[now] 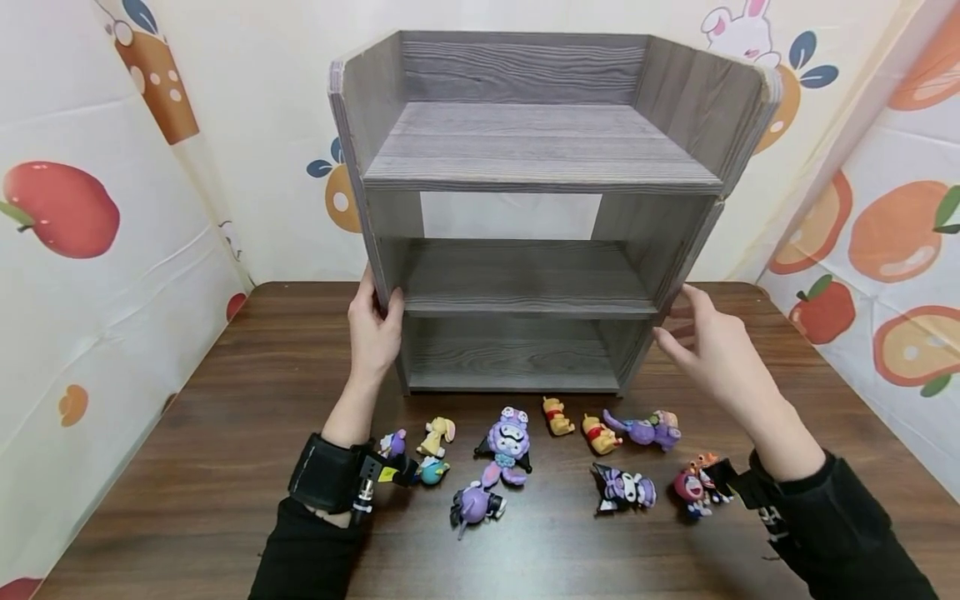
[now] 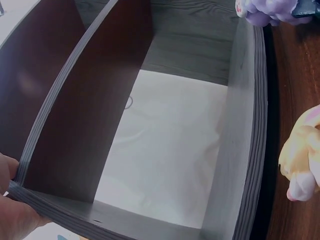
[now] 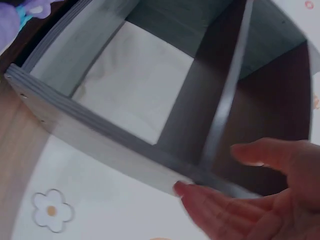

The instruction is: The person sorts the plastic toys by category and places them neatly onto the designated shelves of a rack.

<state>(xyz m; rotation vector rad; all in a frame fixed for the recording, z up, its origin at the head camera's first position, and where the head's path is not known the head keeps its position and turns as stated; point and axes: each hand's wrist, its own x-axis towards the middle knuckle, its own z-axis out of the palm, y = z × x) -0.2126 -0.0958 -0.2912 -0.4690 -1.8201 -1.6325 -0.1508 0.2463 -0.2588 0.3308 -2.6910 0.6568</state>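
Note:
A grey wood-grain shelf unit (image 1: 540,146), with stacked levels and side panels, stands upright on the brown table. My left hand (image 1: 375,333) grips its left side panel at the height of the middle board (image 1: 525,279), thumb on the front edge and fingers around the outside. In the left wrist view, the thumb and fingers of that hand (image 2: 17,217) pinch the panel edge. At the right side panel (image 1: 652,242), my right hand (image 1: 712,350) holds its fingers loosely extended. The right wrist view shows that hand's fingertips (image 3: 185,190) at the panel's outer face, thumb apart in front.
Small figurines lie before the shelf on the table (image 1: 555,558): a large purple one (image 1: 510,442), two yellow bears in red (image 1: 557,417), a pale yellow one (image 1: 435,436), a purple-black one (image 1: 624,488) and several others. Fruit-printed cloth (image 1: 112,333) hangs around the table.

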